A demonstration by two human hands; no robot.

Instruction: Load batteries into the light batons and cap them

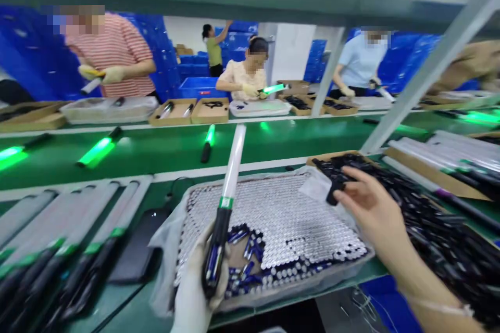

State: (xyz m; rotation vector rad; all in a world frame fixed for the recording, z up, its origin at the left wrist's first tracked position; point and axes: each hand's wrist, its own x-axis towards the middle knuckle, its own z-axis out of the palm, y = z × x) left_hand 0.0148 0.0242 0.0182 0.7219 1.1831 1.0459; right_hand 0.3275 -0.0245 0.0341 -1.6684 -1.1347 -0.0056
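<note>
My gloved left hand [201,276] is wrapped round the black handle of a light stick [231,171] with a clear tube and a green band. The stick points up and away from me; batteries show in the open side of its handle. Under it lies a plastic-lined tray [359,257] packed with upright batteries [250,192], several lying loose near the front. At the tray's right side, my bare right hand [369,205] pinches a small black plastic cover [334,190]. Beside that hand is a box of similar black parts [425,223].
Clear light sticks [89,218] lie in a row at left, beside a black phone-like device [136,244] and a cable. More sticks [469,153] lie at right. Lit green sticks [97,151] rest on the green belt [164,148]. A slanted metal post [417,67] stands at right; co-workers sit opposite.
</note>
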